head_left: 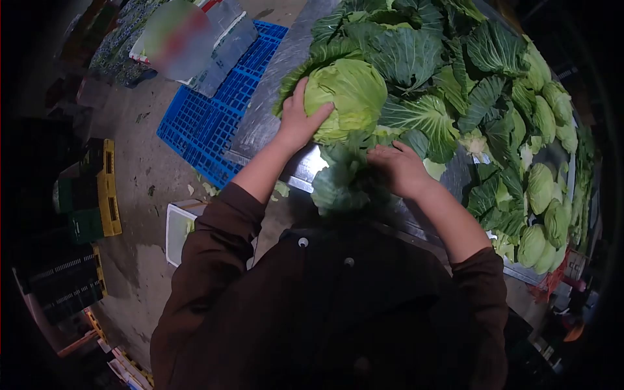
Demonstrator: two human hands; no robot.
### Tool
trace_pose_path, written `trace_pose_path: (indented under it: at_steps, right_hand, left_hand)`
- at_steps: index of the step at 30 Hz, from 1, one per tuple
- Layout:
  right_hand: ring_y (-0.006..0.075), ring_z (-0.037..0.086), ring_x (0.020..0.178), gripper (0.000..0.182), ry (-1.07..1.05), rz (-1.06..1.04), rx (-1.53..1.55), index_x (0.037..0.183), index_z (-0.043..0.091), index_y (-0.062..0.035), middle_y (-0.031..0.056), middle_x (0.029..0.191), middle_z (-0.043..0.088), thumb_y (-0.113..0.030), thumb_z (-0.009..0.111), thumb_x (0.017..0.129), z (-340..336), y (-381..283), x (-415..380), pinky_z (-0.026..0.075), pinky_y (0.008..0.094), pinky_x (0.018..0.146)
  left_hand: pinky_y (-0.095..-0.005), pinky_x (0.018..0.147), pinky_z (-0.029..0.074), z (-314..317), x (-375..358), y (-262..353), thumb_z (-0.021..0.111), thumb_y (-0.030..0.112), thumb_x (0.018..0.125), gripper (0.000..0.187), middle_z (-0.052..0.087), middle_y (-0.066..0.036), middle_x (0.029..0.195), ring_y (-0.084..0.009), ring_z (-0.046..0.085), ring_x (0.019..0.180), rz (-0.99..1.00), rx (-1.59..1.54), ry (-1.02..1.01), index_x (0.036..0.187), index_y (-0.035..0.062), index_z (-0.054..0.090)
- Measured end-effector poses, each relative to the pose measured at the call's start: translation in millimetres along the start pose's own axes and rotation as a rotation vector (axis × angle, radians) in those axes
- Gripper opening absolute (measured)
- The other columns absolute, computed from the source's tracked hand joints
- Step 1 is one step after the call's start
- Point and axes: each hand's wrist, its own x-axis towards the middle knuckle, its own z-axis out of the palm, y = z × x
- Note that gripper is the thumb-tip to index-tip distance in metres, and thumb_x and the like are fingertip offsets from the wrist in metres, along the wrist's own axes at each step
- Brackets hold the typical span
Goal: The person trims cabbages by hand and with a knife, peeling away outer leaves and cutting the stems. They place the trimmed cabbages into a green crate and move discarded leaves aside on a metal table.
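A pale green cabbage (348,97) rests near the front edge of the metal table (263,123), with dark outer leaves behind it. My left hand (302,119) lies against its left side, thumb and fingers spread over the head. Just right of and below the cabbage, my right hand (400,168) has its fingers round a dark green leaf (344,172) that hangs over the table edge, blurred at its lower part. Loose dark leaves (406,55) are heaped behind and to the right of the cabbage.
Several trimmed cabbages (541,185) line the table's right side. A blue pallet (201,133) lies on the floor at the left, with a plastic-wrapped box (224,62) on it. A white box (175,234) stands below the table's left corner. Dark crates (68,283) are farther left.
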Motion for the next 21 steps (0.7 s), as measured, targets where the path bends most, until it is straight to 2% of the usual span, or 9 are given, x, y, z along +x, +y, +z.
trace_pose_path:
  at_steps: [4,5,6,9,10,12,17,19,21]
  right_hand:
    - [0.0216,0.051,0.121,0.038,0.234,-0.058,0.07,0.112,0.06,-0.0133,0.0019,0.118,0.062,-0.023,0.065,0.076,-51.6,-57.2,18.3,0.031,0.043,0.107]
    - [0.0219,0.049,0.123,0.041,0.337,-0.214,0.119,0.116,0.058,-0.0125,0.0047,0.123,0.059,-0.025,0.065,0.077,-52.7,-62.8,30.6,0.031,0.0425,0.107]
    - [0.0222,0.048,0.125,0.045,0.441,-0.369,0.167,0.121,0.056,-0.0117,0.0075,0.128,0.056,-0.027,0.065,0.079,-54.1,-64.7,40.6,0.031,0.042,0.107]
    - [0.0259,0.041,0.13,0.058,0.468,-0.234,-0.154,0.132,0.047,-0.0103,0.0137,0.139,0.046,-0.033,0.064,0.082,-52.5,-56.7,59.0,0.032,0.0408,0.106]
    - [0.0259,0.041,0.13,0.058,0.469,-0.223,-0.157,0.132,0.047,-0.0103,0.0137,0.139,0.046,-0.033,0.064,0.082,-50.4,-52.4,55.7,0.032,0.0408,0.106]
    - [0.0295,0.034,0.135,0.068,0.528,0.131,-0.163,0.14,0.037,-0.0069,0.018,0.145,0.035,-0.04,0.06,0.086,-47.1,-34.3,41.7,0.033,0.0414,0.106]
    - [0.0395,0.047,0.121,0.07,0.377,0.457,0.298,0.137,0.037,0.0014,0.0269,0.133,0.047,-0.05,0.049,0.092,-17.3,26.9,10.1,0.038,0.0411,0.101]
    - [0.0391,0.047,0.122,0.072,0.323,0.504,0.463,0.137,0.037,0.0016,0.027,0.132,0.047,-0.053,0.047,0.092,-27.2,29.9,8.7,0.037,0.0403,0.102]
    - [0.0386,0.046,0.123,0.073,0.26,0.551,0.63,0.137,0.038,0.0019,0.0271,0.132,0.048,-0.055,0.044,0.092,-29.6,32.0,9.1,0.037,0.0396,0.102]
  left_hand:
    - [-0.048,0.1,0.034,6.4,-23.4,28.1,0.071,0.047,0.074,0.089,0.035,-0.03,0.133,-0.0447,0.041,0.116,0.019,0.181,-0.02,0.144,0.0156,0.027]
    - [-0.0474,0.1,0.035,9.3,-28.1,38.6,0.073,0.044,0.073,0.089,0.035,-0.027,0.133,-0.0445,0.037,0.12,-0.025,0.224,-0.05,0.144,0.0162,0.028]
    - [-0.0472,0.1,0.034,17.2,-30.4,38.5,0.074,0.042,0.071,0.089,0.036,-0.026,0.132,-0.0441,0.035,0.121,0.135,0.315,-0.017,0.144,0.0163,0.029]
    - [-0.0466,0.102,0.033,43.7,-25.4,14.3,0.076,0.033,0.068,0.088,0.037,-0.023,0.131,-0.0434,0.033,0.122,0.44,0.612,0.001,0.142,0.0145,0.033]
    - [-0.0463,0.102,0.032,38.2,-29.7,25.8,0.077,0.034,0.067,0.089,0.038,-0.024,0.131,-0.0427,0.033,0.122,0.346,0.444,0.006,0.141,0.0124,0.034]
    - [-0.0465,0.104,0.031,26.9,-26.3,36.0,0.079,0.038,0.065,0.093,0.04,-0.025,0.131,-0.0413,0.034,0.123,0.104,0.261,-0.096,0.14,0.0065,0.035]
    - [-0.0448,0.102,0.035,15.2,3.2,28.0,0.079,0.045,0.067,0.098,0.045,-0.024,0.125,-0.0378,0.043,0.119,0.171,0.088,-0.028,0.138,-0.0007,0.03]
    - [-0.0381,0.092,0.045,13.1,26.2,27.4,0.077,0.048,0.07,0.097,0.051,-0.022,0.121,-0.0313,0.053,0.11,-0.307,-0.705,-0.185,0.138,-0.002,0.029]
    - [-0.0368,0.09,0.046,22.9,31.9,27.0,0.077,0.046,0.072,0.093,0.053,-0.022,0.12,-0.0294,0.055,0.108,-0.355,-0.64,-0.171,0.136,-0.0031,0.032]
